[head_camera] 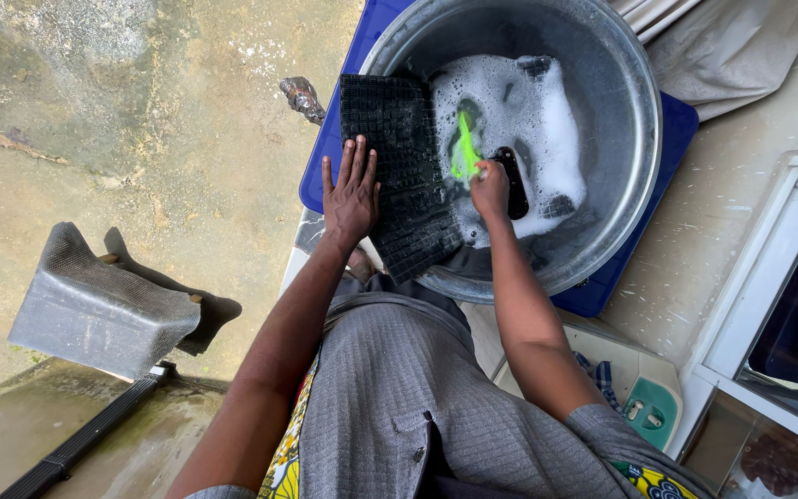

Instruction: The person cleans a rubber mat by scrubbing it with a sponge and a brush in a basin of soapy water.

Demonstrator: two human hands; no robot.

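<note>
Starting at nine o'clock, a grey mat (94, 310) lies on the wet concrete floor (168, 111), well apart from you. Your left hand (350, 196) presses flat, fingers spread, on the black ribbed mat (397, 166) draped over the metal basin's (634, 157) rim. Its long axis runs from twelve to six o'clock, just beside both hands. At three o'clock of it, your right hand (490, 189) is closed around a green brush (465, 150) in the suds (533, 120).

A grey car mat (94, 310) lies on wet concrete ground (140, 111).
</note>
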